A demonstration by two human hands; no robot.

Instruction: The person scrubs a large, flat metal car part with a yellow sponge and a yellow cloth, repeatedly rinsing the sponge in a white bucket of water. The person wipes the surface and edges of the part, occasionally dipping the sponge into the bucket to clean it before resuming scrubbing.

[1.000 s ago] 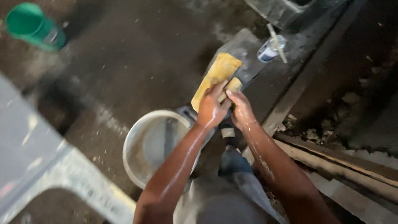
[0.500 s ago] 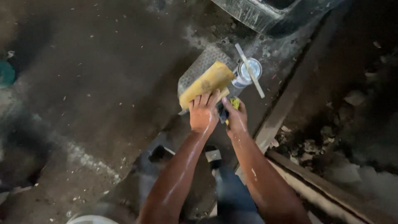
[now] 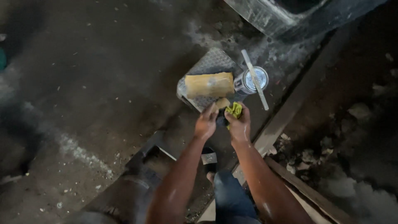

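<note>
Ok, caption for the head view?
Both hands, left and right, grip a yellow-green rag beside a sponge and tin.

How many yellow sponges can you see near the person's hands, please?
2. A large sponge lies on the patterned metal plate, beside the can. A small sponge piece sits at the left hand. The right hand holds a yellow-green cloth, which could hide more.

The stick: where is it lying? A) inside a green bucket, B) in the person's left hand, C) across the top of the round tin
C: the pale stick rests slanting across the open top of the tin, apart from both hands.
</note>
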